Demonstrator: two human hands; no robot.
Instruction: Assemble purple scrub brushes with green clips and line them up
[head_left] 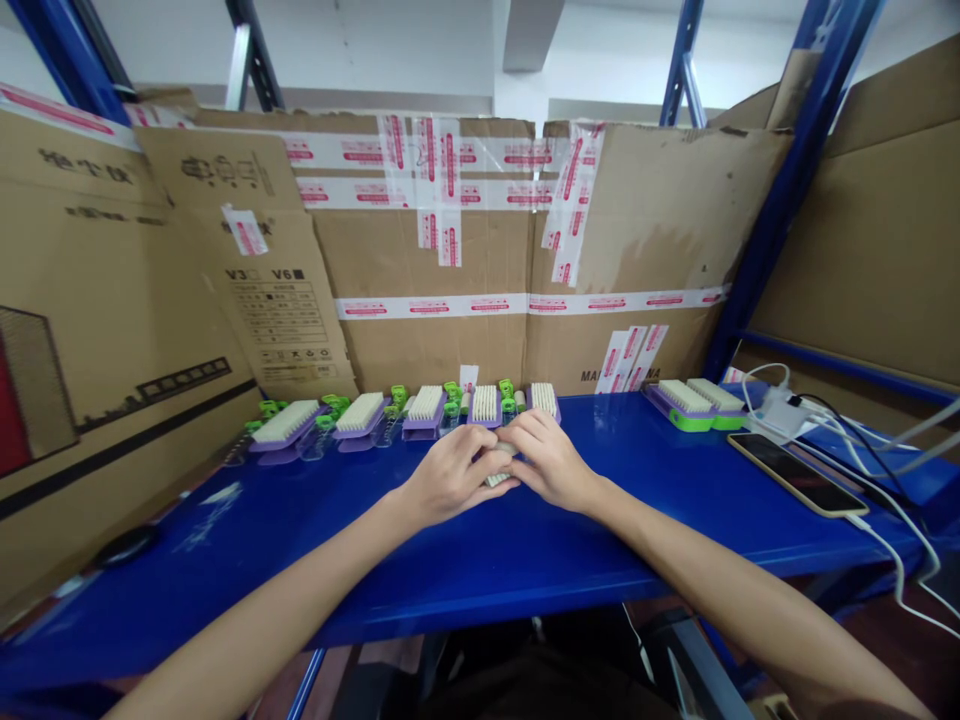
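Taped cardboard panels (427, 250) stand behind and to the left of a broad blue surface (630, 540), walling in its far edge. Over the middle of this surface the person's two hands meet, the left hand (454, 475) and the right hand (546, 462) bent inward with the fingers of both curled nearly closed on one small thing. Toward the back runs a row of purple brushes (360, 412) with cream bristles facing up, the end one partly behind the right hand. At the right lies a dark-screened phone (796, 472), with a pair of green-based brushes (694, 400) beyond it and a white charger (780, 413) just beside them. Bright green clips (335, 405) sit among the purple brushes. Smallest to the eye is the bristled piece (498, 480) pinched between the hands — mostly covered, so its full shape cannot be told — with pale bristles showing below the fingers.
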